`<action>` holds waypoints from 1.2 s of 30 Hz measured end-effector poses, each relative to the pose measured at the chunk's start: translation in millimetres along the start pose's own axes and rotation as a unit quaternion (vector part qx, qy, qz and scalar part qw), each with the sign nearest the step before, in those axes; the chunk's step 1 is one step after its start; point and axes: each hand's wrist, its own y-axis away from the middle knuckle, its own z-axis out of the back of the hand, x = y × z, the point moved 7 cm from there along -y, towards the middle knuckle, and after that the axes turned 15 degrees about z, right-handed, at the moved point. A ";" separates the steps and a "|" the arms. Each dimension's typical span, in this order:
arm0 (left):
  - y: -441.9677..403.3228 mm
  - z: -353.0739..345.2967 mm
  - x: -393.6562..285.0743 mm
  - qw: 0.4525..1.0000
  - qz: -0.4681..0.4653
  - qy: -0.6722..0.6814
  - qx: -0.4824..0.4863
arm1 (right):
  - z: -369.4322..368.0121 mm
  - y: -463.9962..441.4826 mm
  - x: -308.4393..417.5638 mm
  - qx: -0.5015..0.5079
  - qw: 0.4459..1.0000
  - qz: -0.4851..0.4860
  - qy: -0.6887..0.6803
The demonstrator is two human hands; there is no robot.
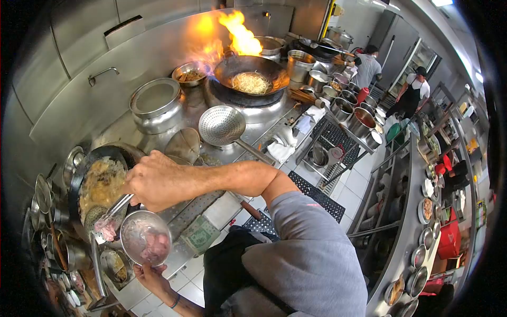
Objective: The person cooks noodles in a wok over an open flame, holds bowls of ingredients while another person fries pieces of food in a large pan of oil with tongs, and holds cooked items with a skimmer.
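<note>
My left hand (150,277) grips the lower rim of a metal bowl (131,238) with pieces of pale pink meat (156,245) in it. Above the bowl, my right hand (153,182) is closed around metal tongs (117,207). A clump of pink meat (107,230) is at the tongs' tips, left of the bowl, over a perforated strainer (94,217). Behind this strainer is a dark wok (78,182) holding bubbling yellowish oil (103,182).
Tall flames (242,37) rise behind a second wok (277,71) holding noodles (251,83). A large strainer (222,126) and a lidded pot (156,100) stand nearby. Two people (368,68) (414,92) are farther back. Shelving with bowls (417,256) lines the right.
</note>
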 end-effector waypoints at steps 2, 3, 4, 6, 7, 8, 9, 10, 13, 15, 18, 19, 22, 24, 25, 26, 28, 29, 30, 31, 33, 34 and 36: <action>-1.0 1.7 1.3 1.000 0.004 0.006 -0.009 | -2.7 0.6 -0.7 -0.001 1.000 -0.001 -0.011; 0.9 -2.3 -0.9 1.000 0.001 0.010 -0.016 | -9.2 1.6 -1.9 0.005 1.000 -0.003 -0.011; 3.1 -5.8 -3.3 1.000 -0.002 0.015 -0.022 | -13.2 2.2 -2.5 0.011 1.000 -0.005 -0.011; 6.0 -8.8 -6.5 0.999 -0.005 0.009 -0.037 | -10.7 5.1 -2.2 0.003 0.999 -0.020 -0.036; 7.2 -9.3 -8.0 0.999 -0.005 0.004 -0.043 | -9.7 7.5 -2.3 -0.002 0.998 -0.029 -0.048; 8.5 -8.2 -9.4 0.998 -0.009 0.009 -0.054 | -14.7 11.5 -3.6 0.000 0.999 -0.031 -0.043; 8.5 -9.4 -10.8 0.998 -0.012 0.010 -0.060 | -23.8 20.2 -7.6 0.000 0.999 -0.037 -0.036; 8.6 -9.2 -11.3 0.997 -0.015 0.014 -0.069 | -32.9 26.0 -10.7 0.001 0.999 -0.041 -0.030; -6.8 -0.4 -7.5 0.999 -0.026 0.021 -0.033 | -69.7 41.5 -16.9 0.165 0.984 -0.059 0.019; -8.7 -6.0 -8.6 0.999 -0.021 -0.003 -0.028 | -62.4 48.8 -17.1 0.131 0.989 -0.073 0.018; 0.6 -27.0 -13.6 1.000 -0.011 -0.007 -0.020 | -40.2 58.6 -15.0 0.087 0.991 -0.099 0.035; 4.4 -32.6 -15.3 1.000 -0.009 -0.005 -0.020 | -31.4 60.7 -13.6 0.061 0.992 -0.103 0.035; 2.7 -42.1 -8.9 1.000 -0.003 -0.005 0.009 | -27.3 67.6 -13.6 0.099 0.987 -0.116 0.041; -3.3 -42.9 -2.0 0.999 0.003 -0.016 0.029 | -26.4 71.9 -15.1 0.108 0.985 -0.127 0.037; -5.3 -42.9 0.0 0.999 0.005 -0.020 0.038 | -23.7 75.8 -17.0 0.087 0.987 -0.134 0.031; -5.0 -44.4 -0.5 0.999 0.003 -0.016 0.047 | -17.9 77.8 -16.9 0.067 0.987 -0.141 0.025; -2.7 -49.0 -1.7 0.998 0.000 -0.011 0.064 | -7.0 77.6 -12.8 0.052 0.986 -0.154 0.036; 0.6 -51.7 -4.3 0.998 0.000 -0.012 0.064 | -2.6 77.6 -10.7 0.044 0.985 -0.160 0.040; 4.6 -54.7 -8.1 0.998 -0.001 -0.013 0.061 | -5.2 79.2 -10.8 0.062 0.985 -0.158 0.042; 6.9 -57.7 -12.3 0.998 -0.002 -0.014 0.057 | -8.1 80.4 -12.7 0.081 0.984 -0.155 0.043; 4.4 -58.6 -13.2 0.998 -0.017 -0.037 0.053 | -5.1 80.9 -16.3 0.093 0.982 -0.155 0.054; 3.6 -54.9 -13.2 0.998 -0.025 -0.047 0.041 | -0.4 81.8 -16.9 0.086 0.982 -0.156 0.059; 8.4 -56.0 -13.5 0.992 -0.025 -0.073 0.096 | 3.9 81.8 -19.8 0.112 0.974 -0.171 0.099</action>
